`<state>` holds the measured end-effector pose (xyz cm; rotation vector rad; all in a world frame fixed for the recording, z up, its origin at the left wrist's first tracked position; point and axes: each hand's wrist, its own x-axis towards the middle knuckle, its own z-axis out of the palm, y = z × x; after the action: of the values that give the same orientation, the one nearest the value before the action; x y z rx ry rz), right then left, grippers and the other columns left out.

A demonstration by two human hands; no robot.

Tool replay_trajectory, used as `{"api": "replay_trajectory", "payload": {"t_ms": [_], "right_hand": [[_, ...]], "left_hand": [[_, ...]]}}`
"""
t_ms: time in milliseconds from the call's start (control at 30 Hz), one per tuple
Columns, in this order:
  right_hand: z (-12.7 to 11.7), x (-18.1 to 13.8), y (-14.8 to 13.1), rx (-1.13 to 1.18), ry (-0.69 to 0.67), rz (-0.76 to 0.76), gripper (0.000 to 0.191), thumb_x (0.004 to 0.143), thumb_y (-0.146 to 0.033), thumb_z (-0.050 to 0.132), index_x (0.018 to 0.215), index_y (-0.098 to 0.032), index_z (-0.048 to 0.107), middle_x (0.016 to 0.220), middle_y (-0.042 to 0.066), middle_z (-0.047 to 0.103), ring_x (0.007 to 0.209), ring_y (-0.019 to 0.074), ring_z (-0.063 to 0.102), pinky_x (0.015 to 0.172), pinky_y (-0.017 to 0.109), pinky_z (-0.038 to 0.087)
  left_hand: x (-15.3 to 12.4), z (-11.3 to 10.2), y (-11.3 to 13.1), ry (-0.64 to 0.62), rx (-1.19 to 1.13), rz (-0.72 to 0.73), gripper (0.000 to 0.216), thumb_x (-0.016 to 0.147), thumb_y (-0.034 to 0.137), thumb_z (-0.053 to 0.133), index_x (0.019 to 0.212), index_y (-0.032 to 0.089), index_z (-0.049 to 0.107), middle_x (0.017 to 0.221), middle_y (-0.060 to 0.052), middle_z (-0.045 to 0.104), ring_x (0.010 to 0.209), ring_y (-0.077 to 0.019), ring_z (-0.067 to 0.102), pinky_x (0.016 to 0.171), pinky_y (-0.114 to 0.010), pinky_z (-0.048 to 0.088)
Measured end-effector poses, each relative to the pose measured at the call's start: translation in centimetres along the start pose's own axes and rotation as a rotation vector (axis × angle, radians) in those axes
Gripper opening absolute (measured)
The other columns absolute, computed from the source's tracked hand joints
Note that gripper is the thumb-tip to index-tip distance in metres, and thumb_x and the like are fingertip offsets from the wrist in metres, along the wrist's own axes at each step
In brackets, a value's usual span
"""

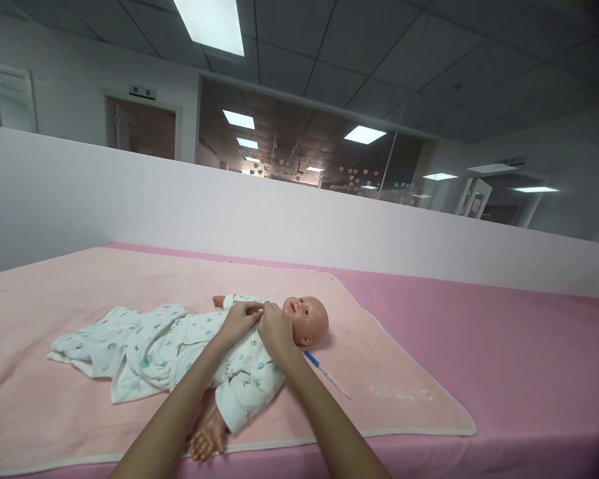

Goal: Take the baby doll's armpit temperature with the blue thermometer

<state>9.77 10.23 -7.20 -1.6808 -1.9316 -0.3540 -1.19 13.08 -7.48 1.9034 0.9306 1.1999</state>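
Observation:
A baby doll lies on its back, its head toward the right, in a white gown printed with small green and grey figures. My left hand and my right hand meet at the gown's neckline, just below the doll's chin. Both have their fingers bent and pinched on the cloth there; the fingertips are partly hidden. One doll hand pokes out of the near sleeve, beside my left forearm. Close to the doll's head rests a thin clear stick with a blue end, which resembles a thermometer.
Beneath the doll spreads a peach blanket with pale edging, over a pink cover. A low white partition runs along the far side. Behind it are a large window and a doorway.

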Motion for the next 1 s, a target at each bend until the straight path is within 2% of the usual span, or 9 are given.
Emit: {"api": "replay_trajectory", "payload": {"t_ms": [67,167,333,500,600,700,800,900,1000], "right_hand": [[0.9,-0.3,0.3,0.034,0.027,-0.003,0.022,0.075,-0.009,0.039,0.087,-0.015,0.057,0.080,0.007,0.062,0.068,0.0162,0.056,0.055,0.024,0.034],[1.4,-1.4,1.0,0.163,0.142,-0.024,0.025,0.073,-0.010,0.040,0.091,-0.017,0.056,0.081,0.005,0.060,0.072,0.0158,0.055,0.059,0.023,0.037],[1.7,-2.2,1.4,0.406,0.324,-0.042,0.032,0.072,-0.009,0.037,0.096,-0.017,0.057,0.083,0.005,0.059,0.078,0.0150,0.054,0.069,0.024,0.041],[1.8,-2.3,1.4,0.580,0.433,-0.099,0.030,0.079,-0.012,0.036,0.101,-0.018,0.056,0.089,0.006,0.060,0.084,0.0146,0.055,0.076,0.026,0.044],[1.8,-2.3,1.5,0.639,0.465,-0.121,0.027,0.082,-0.014,0.036,0.099,-0.018,0.056,0.092,0.005,0.061,0.087,0.0139,0.055,0.079,0.026,0.044],[1.8,-2.2,1.6,0.668,0.459,-0.119,0.023,0.083,-0.015,0.037,0.092,-0.019,0.058,0.087,0.004,0.062,0.083,0.0133,0.056,0.076,0.025,0.044],[2.0,-2.2,1.8,0.644,0.448,-0.104,0.021,0.083,-0.017,0.038,0.087,-0.019,0.059,0.082,0.003,0.063,0.078,0.0138,0.057,0.072,0.025,0.045],[2.4,-2.2,2.0,0.613,0.463,-0.057,0.020,0.083,-0.020,0.041,0.095,-0.018,0.057,0.085,0.004,0.064,0.076,0.0141,0.058,0.069,0.025,0.045],[2.9,-2.2,2.0,0.603,0.472,0.005,0.023,0.081,-0.023,0.043,0.102,-0.017,0.053,0.083,0.004,0.063,0.071,0.0137,0.058,0.065,0.024,0.046]], "left_hand": [[0.0,0.0,0.0,0.016,-0.078,-0.010,0.030,0.071,0.028,0.052,0.091,0.014,0.067,0.082,-0.006,0.069,0.084,-0.0215,0.060,0.077,-0.031,0.044],[0.0,-0.1,0.3,0.041,-0.138,-0.021,0.031,0.073,0.035,0.052,0.089,0.014,0.068,0.086,-0.007,0.068,0.087,-0.0219,0.059,0.079,-0.030,0.043],[-0.1,-0.1,0.6,0.070,-0.089,-0.020,0.034,0.073,0.040,0.052,0.085,0.013,0.069,0.079,-0.006,0.069,0.082,-0.0214,0.059,0.075,-0.029,0.043],[-0.3,-0.1,0.7,0.071,-0.053,-0.055,0.039,0.075,0.044,0.048,0.078,0.011,0.068,0.072,-0.005,0.067,0.075,-0.0204,0.058,0.068,-0.028,0.042],[-0.5,-0.1,1.0,0.031,-0.034,-0.066,0.041,0.075,0.045,0.048,0.068,0.010,0.068,0.062,-0.003,0.064,0.067,-0.0184,0.056,0.063,-0.027,0.041],[-0.7,-0.2,1.5,-0.032,-0.023,-0.030,0.039,0.074,0.045,0.049,0.068,0.011,0.068,0.062,-0.003,0.065,0.068,-0.0188,0.056,0.064,-0.027,0.042],[-0.8,-0.4,1.9,-0.103,-0.094,-0.018,0.033,0.073,0.041,0.052,0.079,0.013,0.070,0.073,-0.005,0.068,0.076,-0.0202,0.058,0.074,-0.030,0.044],[-1.0,-0.6,2.0,-0.154,-0.177,-0.040,0.031,0.070,0.036,0.058,0.090,0.015,0.069,0.086,-0.006,0.069,0.082,-0.0206,0.059,0.081,-0.032,0.043],[-1.0,-0.6,2.0,-0.173,-0.180,-0.066,0.033,0.069,0.034,0.059,0.094,0.015,0.067,0.090,-0.007,0.068,0.084,-0.0212,0.059,0.082,-0.033,0.043]]}}
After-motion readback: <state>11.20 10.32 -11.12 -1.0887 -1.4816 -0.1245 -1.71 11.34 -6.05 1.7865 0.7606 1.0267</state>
